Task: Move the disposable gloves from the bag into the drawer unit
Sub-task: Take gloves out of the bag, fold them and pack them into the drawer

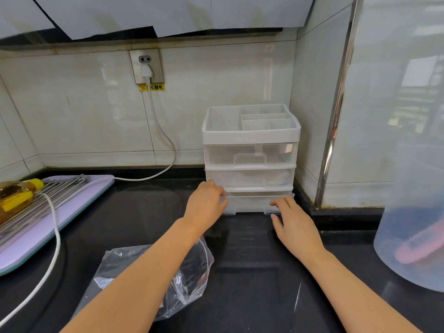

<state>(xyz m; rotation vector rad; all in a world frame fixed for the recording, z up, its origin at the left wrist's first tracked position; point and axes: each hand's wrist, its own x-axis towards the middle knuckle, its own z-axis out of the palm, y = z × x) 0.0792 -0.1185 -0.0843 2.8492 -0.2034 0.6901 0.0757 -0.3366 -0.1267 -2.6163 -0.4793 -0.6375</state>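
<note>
On the left side of the black bench point(252, 272), a purple board point(79, 203) is lying with a yellow oil bottle point(16, 195) on it, and a white cord point(54, 227) is running across it. Going right, the clear bag point(192, 267) is lying close to the person, partly under the left arm. It is looking flat, and I cannot tell if any gloves are inside it. Next, the left hand point(204, 205) is reaching to the drawer unit point(251, 135) by the wall. Its grip is closed, with fingers curling over the left front corner of the bottom drawer point(249, 203). That drawer is sticking out a little toward the person. Pale crinkly stuff point(276, 180) is showing through the middle drawer and more faintly through the bottom one; I am guessing these are the gloves. The drawer front is running left to right, so one hand is sitting at each end. The right hand point(295, 224) is resting on the right end with its grip open and its fingers lying fairly straight on the plastic. I am thinking the drawer is about to slide straight back or forward, so both hands should be moving evenly. The bag is lying nearer the left hand. At the far right, a big cloudy tub point(408, 248) is standing.
</note>
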